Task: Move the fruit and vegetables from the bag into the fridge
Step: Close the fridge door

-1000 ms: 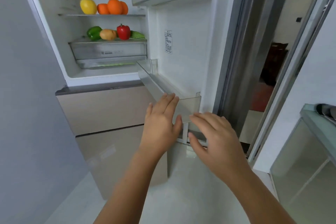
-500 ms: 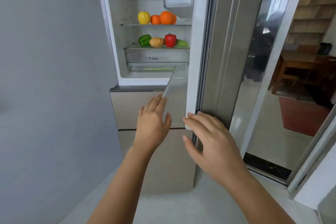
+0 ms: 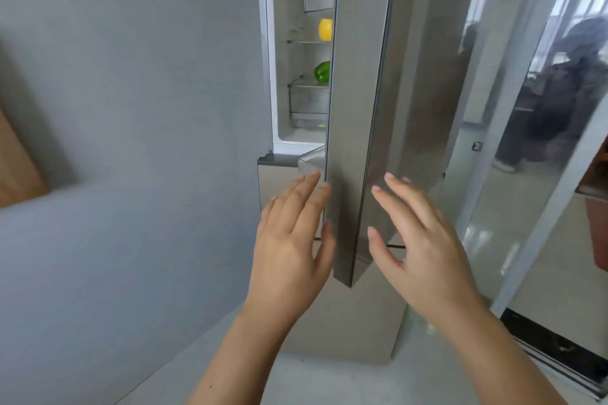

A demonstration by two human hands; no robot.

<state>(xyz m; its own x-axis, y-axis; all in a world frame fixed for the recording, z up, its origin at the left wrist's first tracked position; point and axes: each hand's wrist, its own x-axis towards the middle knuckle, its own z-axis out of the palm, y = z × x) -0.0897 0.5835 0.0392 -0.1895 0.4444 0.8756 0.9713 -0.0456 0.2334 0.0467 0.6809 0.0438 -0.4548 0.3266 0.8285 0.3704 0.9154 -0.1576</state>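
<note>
The fridge door (image 3: 358, 108) stands almost closed, leaving a narrow gap into the fridge interior (image 3: 296, 108). Through the gap I see a yellow fruit (image 3: 325, 29) on the upper shelf and a green pepper (image 3: 322, 71) on the shelf below, above a clear drawer (image 3: 309, 102). The door hides the other produce. My left hand (image 3: 292, 240) is open with straight fingers beside the door's inner edge. My right hand (image 3: 421, 240) is open, its fingers spread at the door's outer face. Neither hand holds anything. No bag is in view.
A grey wall (image 3: 131, 141) runs along the left. The beige lower fridge drawers (image 3: 283, 187) sit under the gap. A glass sliding door (image 3: 526, 141) with a metal frame is on the right, reflecting a person. A wooden edge (image 3: 16, 168) shows far left.
The fridge door has swung much further toward closed, hiding the oranges, potato and red pepper. Both hands stayed flat at the door's lower edge and followed it left.
</note>
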